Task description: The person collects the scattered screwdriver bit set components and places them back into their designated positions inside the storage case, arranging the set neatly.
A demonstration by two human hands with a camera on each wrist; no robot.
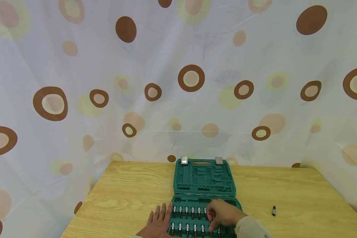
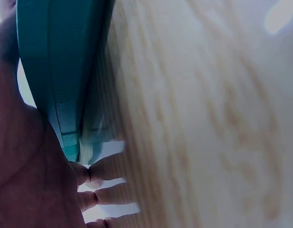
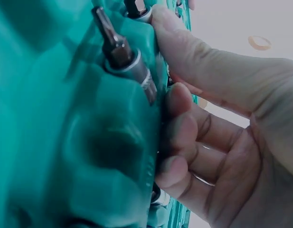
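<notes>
A green tool case [image 1: 205,194] lies unfolded on the table, two rows of bit sockets [image 1: 195,228] set in its near half. My left hand [image 1: 158,224] rests along the case's left side, fingers spread and straight; in the left wrist view its palm lies against the green side wall [image 2: 53,71]. My right hand [image 1: 224,214] is over the right part of the rows with curled fingers. Up close, its thumb tip touches beside one bit socket [image 3: 137,8], while another bit socket [image 3: 122,57] sits in its slot nearby. I cannot tell whether the fingers pinch one.
One loose bit socket [image 1: 273,211] lies on the wooden table [image 1: 131,188] to the right of the case. The raised lid [image 1: 205,175] has moulded recesses and two metal latches. Behind the table hangs a dotted curtain [image 1: 166,112].
</notes>
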